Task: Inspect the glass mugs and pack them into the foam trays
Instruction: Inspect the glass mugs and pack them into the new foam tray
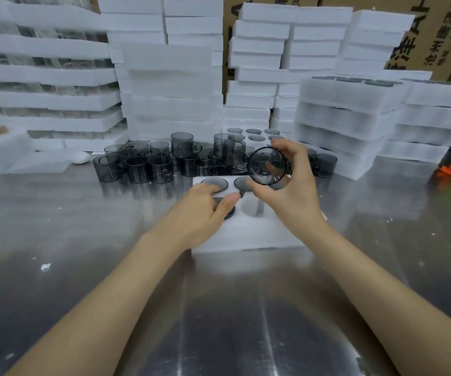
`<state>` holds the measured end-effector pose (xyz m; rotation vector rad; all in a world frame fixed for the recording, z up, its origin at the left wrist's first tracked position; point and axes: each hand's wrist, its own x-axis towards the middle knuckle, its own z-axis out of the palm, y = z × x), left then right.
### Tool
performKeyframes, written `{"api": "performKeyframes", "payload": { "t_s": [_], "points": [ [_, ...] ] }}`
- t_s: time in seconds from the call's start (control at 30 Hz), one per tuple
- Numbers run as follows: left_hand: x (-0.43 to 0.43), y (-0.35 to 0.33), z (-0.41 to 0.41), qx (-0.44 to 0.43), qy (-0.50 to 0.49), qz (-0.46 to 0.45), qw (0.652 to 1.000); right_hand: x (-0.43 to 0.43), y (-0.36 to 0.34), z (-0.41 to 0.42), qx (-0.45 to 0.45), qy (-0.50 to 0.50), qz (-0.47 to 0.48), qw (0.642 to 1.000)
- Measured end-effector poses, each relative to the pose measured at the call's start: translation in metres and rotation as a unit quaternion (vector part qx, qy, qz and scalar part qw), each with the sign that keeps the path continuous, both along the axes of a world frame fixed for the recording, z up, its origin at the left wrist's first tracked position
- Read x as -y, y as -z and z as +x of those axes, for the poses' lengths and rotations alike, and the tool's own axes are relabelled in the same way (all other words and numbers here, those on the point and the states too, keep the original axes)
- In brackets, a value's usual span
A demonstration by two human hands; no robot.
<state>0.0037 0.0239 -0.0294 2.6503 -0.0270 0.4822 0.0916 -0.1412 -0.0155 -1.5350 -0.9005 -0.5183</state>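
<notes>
**One tray part-filled, one mug under inspection**

We hold a smoked glass mug in our right hand, fingers and thumb curled round its wall, mouth tipped toward us so we look straight into it. Just below that hand lies the foam tray we are filling. Our left hand rests on it, fingers loosely curled over a seated mug in the near row; we judge it is pressing that one home rather than gripping it.

By our count, two or three pockets beyond the hands already hold mugs, and one empty pocket gapes right beneath the raised mug, the likely spot for it. The pockets under our right hand are hidden.

Plenty is left: a crowd of loose mugs stands just beyond the tray, past both hands. Farther back another filled tray shows, then stacked foam trays. The loose mugs stand close to the tray's far edge, so a careless reach could knock them.
</notes>
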Motion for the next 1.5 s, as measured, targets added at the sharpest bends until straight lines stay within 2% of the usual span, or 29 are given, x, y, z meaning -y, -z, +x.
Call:
{"api": "performKeyframes", "payload": {
  "t_s": [0.13, 0.37, 0.7, 0.9, 1.0, 1.1, 1.13, 1.2, 1.33, 1.4, 1.5],
  "points": [
    [0.001, -0.003, -0.002, -0.014, -0.002, -0.012, 1.000, 0.001, -0.001, -0.003, 0.008, 0.000, -0.002, 1.000],
    [0.005, -0.008, -0.003, -0.049, -0.023, 0.020, 0.998, 0.001, -0.003, -0.006, 0.003, -0.005, -0.006, 1.000],
    [0.003, -0.007, -0.003, -0.038, -0.028, 0.030, 0.998, 0.001, -0.002, -0.007, -0.038, 0.008, -0.015, 0.999],
    [0.004, -0.008, -0.004, -0.052, -0.026, 0.034, 0.998, 0.005, -0.005, 0.002, -0.113, 0.009, -0.016, 0.993],
    [0.005, -0.008, -0.004, -0.057, -0.032, 0.043, 0.997, 0.006, -0.005, 0.010, -0.188, 0.001, -0.003, 0.982],
    [0.006, -0.008, -0.005, -0.059, -0.040, 0.040, 0.997, 0.008, -0.008, 0.017, -0.297, -0.074, 0.045, 0.951],
    [0.006, -0.008, -0.005, -0.061, -0.041, 0.038, 0.997, 0.010, -0.010, 0.018, -0.309, -0.100, 0.055, 0.944],
    [0.005, -0.008, -0.005, -0.061, -0.039, 0.036, 0.997, 0.015, -0.012, 0.021, -0.274, -0.091, 0.018, 0.957],
    [0.006, -0.009, -0.004, -0.060, -0.038, 0.038, 0.997, 0.021, -0.013, 0.020, -0.113, 0.053, -0.109, 0.986],
    [0.006, -0.009, -0.004, -0.063, -0.042, 0.036, 0.996, 0.023, -0.012, 0.017, -0.038, 0.101, -0.163, 0.981],
    [0.007, -0.008, -0.005, -0.067, -0.044, 0.053, 0.995, 0.022, -0.012, 0.012, 0.053, 0.091, -0.245, 0.964]
  ]
}}
